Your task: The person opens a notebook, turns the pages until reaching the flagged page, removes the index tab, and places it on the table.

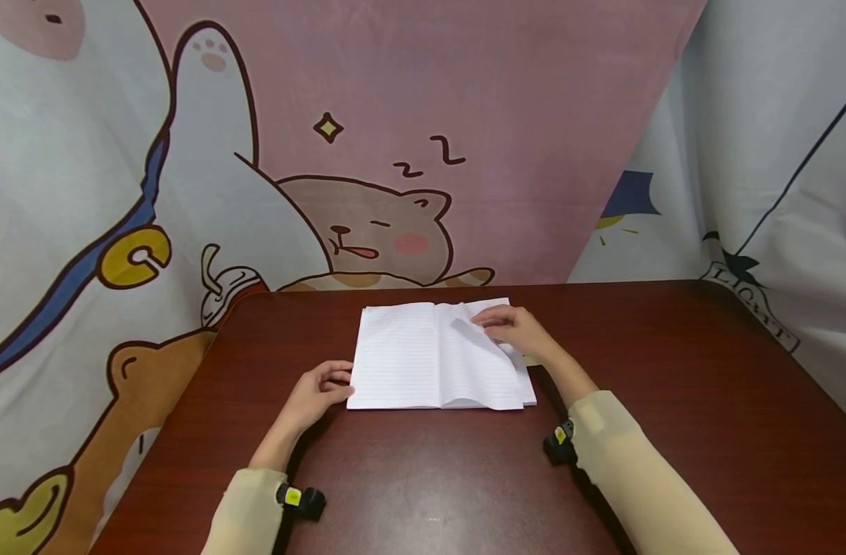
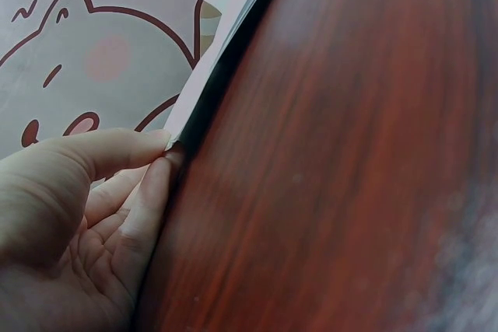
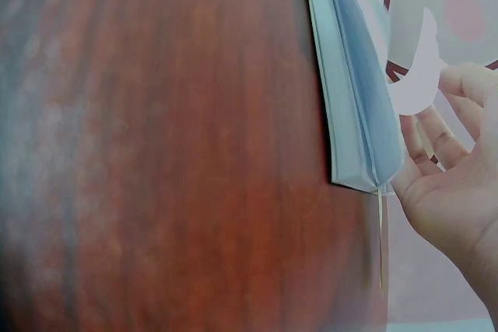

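Observation:
An open lined notebook (image 1: 395,354) lies on the brown table. My left hand (image 1: 317,393) pinches its left edge between thumb and fingers, as the left wrist view shows with the hand (image 2: 85,200) close up. Over the right-hand side, my right hand (image 1: 520,330) holds a raised page (image 1: 475,354), which bows up from the sheets beneath. In the right wrist view the page's curled edge (image 3: 420,75) reaches the fingers of the right hand (image 3: 459,169); the exact contact is partly hidden.
The dark reddish-brown table (image 1: 437,470) spreads around the notebook. A cartoon-printed cloth (image 1: 520,139) hangs behind it and along the sides. Black wrist cameras sit on the left sleeve (image 1: 246,509) and right sleeve (image 1: 645,470). A thin yellowish strip (image 3: 381,239) extends from the notebook's corner.

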`<state>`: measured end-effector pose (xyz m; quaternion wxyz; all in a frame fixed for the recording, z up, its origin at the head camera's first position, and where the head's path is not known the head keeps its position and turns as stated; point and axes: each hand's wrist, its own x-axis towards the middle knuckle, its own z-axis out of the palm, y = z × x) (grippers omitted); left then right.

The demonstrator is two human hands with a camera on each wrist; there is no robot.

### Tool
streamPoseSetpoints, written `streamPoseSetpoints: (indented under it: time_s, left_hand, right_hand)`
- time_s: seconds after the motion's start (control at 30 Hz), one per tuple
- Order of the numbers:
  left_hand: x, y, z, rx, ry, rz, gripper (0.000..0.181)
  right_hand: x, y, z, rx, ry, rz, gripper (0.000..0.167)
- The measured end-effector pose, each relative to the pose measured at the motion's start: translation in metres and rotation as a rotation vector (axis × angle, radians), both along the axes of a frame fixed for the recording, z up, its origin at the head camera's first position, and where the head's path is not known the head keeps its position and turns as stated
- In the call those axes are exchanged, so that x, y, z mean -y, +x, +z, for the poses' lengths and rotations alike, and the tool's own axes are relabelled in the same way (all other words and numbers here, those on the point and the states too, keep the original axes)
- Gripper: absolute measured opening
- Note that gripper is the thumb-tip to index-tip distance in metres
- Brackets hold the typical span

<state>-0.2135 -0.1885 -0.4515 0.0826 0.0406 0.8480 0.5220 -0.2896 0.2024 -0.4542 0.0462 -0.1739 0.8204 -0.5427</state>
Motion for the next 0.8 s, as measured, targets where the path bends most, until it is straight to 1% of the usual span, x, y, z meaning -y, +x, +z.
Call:
streamPoseSetpoints:
  time_s: [0.07, 0.17, 0.3, 0.37, 0.4, 0.53, 0.57, 0.6, 0.7, 0.8]
  left_hand:
    - [0.002, -0.004, -0.009, -0.006, -0.008, 0.005, 0.043]
    - [0.004, -0.006, -0.015, -0.006, -0.014, 0.015, 0.044]
    - [0.004, -0.006, -0.015, -0.01, -0.01, 0.011, 0.044]
    - [0.001, -0.002, -0.006, -0.006, -0.012, 0.005, 0.043]
    - [0.001, -0.001, -0.005, -0.008, -0.011, 0.001, 0.043]
    - [0.001, -0.001, -0.005, -0.006, -0.008, 0.002, 0.043]
    - [0.002, -0.003, -0.009, -0.01, -0.006, 0.003, 0.043]
    - [0.004, -0.005, -0.014, -0.016, -0.005, 0.002, 0.044]
    - [0.004, -0.005, -0.014, -0.016, -0.005, 0.001, 0.044]
    - [0.004, -0.006, -0.015, -0.01, -0.009, 0.008, 0.044]
  right_hand:
    - [0.0, 0.0, 0.0, -0.002, -0.017, 0.027, 0.028]
    - [0.001, 0.0, 0.0, -0.018, -0.027, 0.053, 0.031]
    - [0.004, 0.002, 0.001, -0.028, -0.027, 0.05, 0.032]
    - [0.006, 0.003, 0.001, -0.019, -0.02, 0.037, 0.032]
    - [0.007, 0.003, 0.001, -0.012, -0.016, 0.029, 0.032]
    - [0.011, 0.005, 0.003, -0.004, 0.02, 0.004, 0.028]
    - [0.011, 0.005, 0.004, -0.011, 0.03, 0.002, 0.026]
    - [0.011, 0.005, 0.004, -0.021, 0.034, 0.009, 0.025]
    - [0.012, 0.006, 0.004, -0.059, 0.042, 0.028, 0.022]
    - [0.013, 0.005, 0.003, -0.093, 0.042, 0.06, 0.025]
